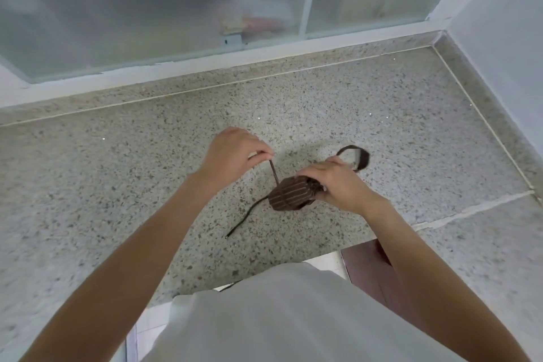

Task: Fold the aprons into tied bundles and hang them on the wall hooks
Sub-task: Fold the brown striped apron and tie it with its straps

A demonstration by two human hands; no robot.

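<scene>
From the head view, you are looking down at a speckled grey terrazzo countertop (147,170) that runs to a frosted sliding window with a white frame (164,9) at twelve o'clock and a pale painted wall (505,38) at two o'clock.

The small brown apron bundle with thin pale stripes (289,195), rolled tight, sits near the middle of the counter, just past the centre of the frame toward one o'clock. Your right hand (338,182) is clamped on the bundle's right end, fingers curled over it. A dark brown fabric loop (357,157) sticks out from behind that hand toward one o'clock and lies on the counter.

Your left hand (232,153) is at eleven o'clock of the bundle, raised above the counter, thumb and fingertips pinched together on a thin dark brown tie string (68,173)... the string (273,172) runs taut from the pinch down to the bundle's top left edge. A second loose tie tail (246,219) trails from the bundle's left end toward seven o'clock, lying slack on the counter.

At six o'clock your white shirt (279,317) fills the lower frame, and a reddish-brown floor (367,267) shows at five o'clock beyond the counter edge.
</scene>
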